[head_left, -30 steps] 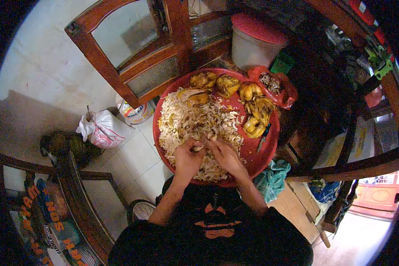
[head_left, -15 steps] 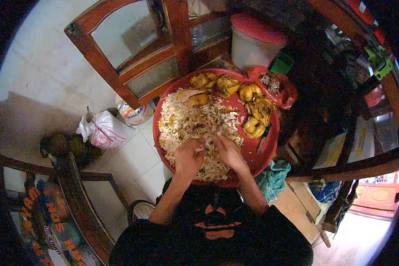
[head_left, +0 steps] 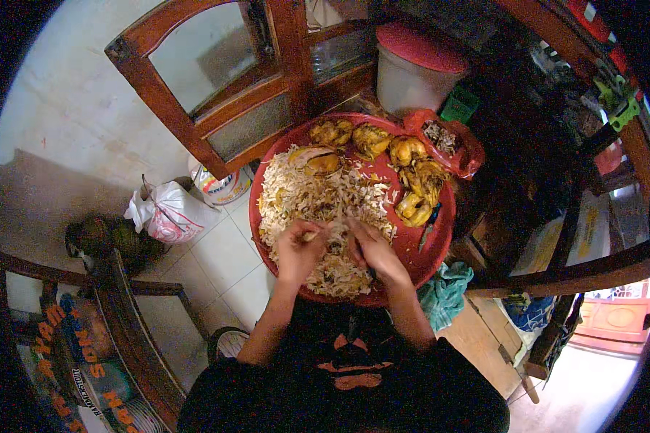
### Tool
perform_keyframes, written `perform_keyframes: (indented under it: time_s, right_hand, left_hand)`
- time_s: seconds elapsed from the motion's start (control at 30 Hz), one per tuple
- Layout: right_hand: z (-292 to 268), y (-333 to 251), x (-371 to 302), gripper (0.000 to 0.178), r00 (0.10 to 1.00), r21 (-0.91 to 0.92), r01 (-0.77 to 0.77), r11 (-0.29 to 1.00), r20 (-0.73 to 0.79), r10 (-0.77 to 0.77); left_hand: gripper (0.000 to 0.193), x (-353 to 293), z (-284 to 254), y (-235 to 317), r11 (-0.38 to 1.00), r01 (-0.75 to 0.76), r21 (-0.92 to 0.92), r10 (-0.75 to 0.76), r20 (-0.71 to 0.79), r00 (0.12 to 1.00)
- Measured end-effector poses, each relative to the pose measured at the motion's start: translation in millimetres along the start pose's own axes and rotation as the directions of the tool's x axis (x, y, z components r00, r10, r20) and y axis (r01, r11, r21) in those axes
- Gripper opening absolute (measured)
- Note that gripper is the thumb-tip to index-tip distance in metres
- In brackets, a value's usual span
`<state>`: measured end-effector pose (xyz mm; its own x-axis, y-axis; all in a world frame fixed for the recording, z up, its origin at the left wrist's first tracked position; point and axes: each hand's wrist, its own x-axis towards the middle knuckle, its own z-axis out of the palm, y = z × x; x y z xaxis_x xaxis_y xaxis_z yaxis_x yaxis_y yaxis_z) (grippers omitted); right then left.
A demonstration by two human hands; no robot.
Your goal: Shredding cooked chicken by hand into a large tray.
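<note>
A wide pile of pale shredded chicken [head_left: 289,195] covers the left and near part of a round red tray [head_left: 440,249]. My left hand [head_left: 300,249] is over the near half of the pile, its fingers pinched toward the middle on a piece of chicken. Facing it close by, my right hand [head_left: 372,249] has its fingers bent together on chicken too; the exact piece is blurred and partly hidden. A larger yellow chicken piece [head_left: 323,164] lies on the pile's far side. Several browned yellow chicken pieces [head_left: 408,150] line the tray's far and right rim.
A knife [head_left: 427,234] lies along the tray's right side. Past the far right rim is a red plastic bag [head_left: 471,155] with dark scraps. Behind stand a lidded white bucket [head_left: 415,76] and a wooden glass-paned door [head_left: 217,119]. A teal cloth [head_left: 446,296] lies at right.
My left hand has shifted slightly left and turned, so the gap between my hands is wider. My right hand has moved a little to the right and nearer. The tray stays put.
</note>
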<state>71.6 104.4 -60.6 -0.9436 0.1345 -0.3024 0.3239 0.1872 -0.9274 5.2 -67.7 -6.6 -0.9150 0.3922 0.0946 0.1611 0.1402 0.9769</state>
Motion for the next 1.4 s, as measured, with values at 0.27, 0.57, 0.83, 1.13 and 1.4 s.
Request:
perform_keyframes:
  time_s: [0.27,0.57,0.83,1.13,1.4]
  right_hand:
    - [7,-9,-6,0.043,0.968,-0.02,0.234,0.972,0.098,-0.231]
    - [3,-64,-22,0.042,0.987,-0.05,0.158,0.986,0.042,-0.156]
    - [-4,-55,-30,0.036,0.932,-0.468,0.36,0.807,0.135,-0.338]
    - [0,16,-2,0.035,0.888,-0.502,0.36,0.786,-0.074,-0.453]
    - [13,-12,-21,0.034,0.992,0.261,-0.108,0.959,0.096,0.085]
  left_hand:
    - [0.015,-3,7,-16,0.403,0.479,-0.78,-0.562,0.202,0.802]
    - [0.009,-7,16,2,0.816,0.331,-0.475,-0.38,-0.009,0.925]
    - [0.007,1,-2,0,0.843,0.355,-0.403,-0.37,0.044,0.928]
    - [0.009,0,4,16,0.754,0.428,-0.499,-0.384,0.194,0.903]
    - [0.013,2,5,10,0.701,0.453,-0.551,-0.398,0.224,0.889]
